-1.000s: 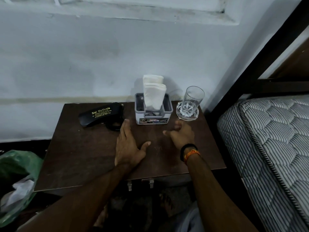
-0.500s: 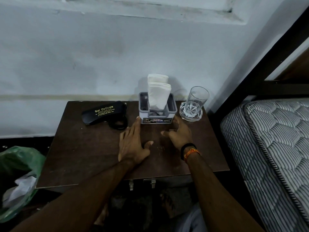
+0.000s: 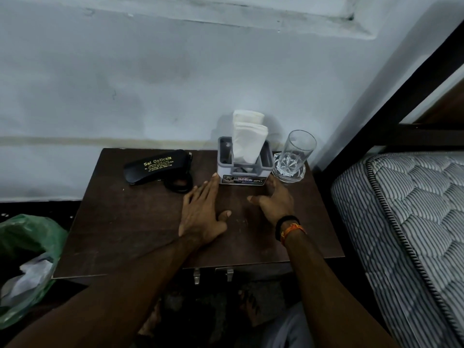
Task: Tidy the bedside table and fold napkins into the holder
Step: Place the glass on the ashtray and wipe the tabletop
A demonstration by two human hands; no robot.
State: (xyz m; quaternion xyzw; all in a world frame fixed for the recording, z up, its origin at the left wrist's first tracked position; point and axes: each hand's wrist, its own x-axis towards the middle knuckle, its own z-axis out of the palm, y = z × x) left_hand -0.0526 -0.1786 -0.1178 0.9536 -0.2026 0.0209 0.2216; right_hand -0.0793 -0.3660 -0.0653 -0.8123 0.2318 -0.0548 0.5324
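A grey napkin holder [image 3: 244, 172] stands at the back of the dark wooden bedside table [image 3: 125, 222], with folded white napkins [image 3: 247, 138] upright in its middle slot. My left hand [image 3: 202, 210] lies flat on the tabletop, fingers straight, its fingertips touching the holder's front left corner. My right hand [image 3: 273, 199] is spread just in front of the holder's right corner, fingers relaxed and holding nothing. A black spectacle case [image 3: 155, 169] with gold lettering lies at the back left.
A clear glass [image 3: 296, 153] stands on a glass coaster just right of the holder. A small black ring-shaped thing [image 3: 178, 183] sits by the case. A green bag [image 3: 27, 262] with paper is on the floor at left. A striped mattress [image 3: 406, 222] and black bedframe [image 3: 391, 96] are at right.
Both hands have slid forward across the tabletop toward the holder; the left fingertips now reach its front left corner. The holder, the glass and the case kept their places.
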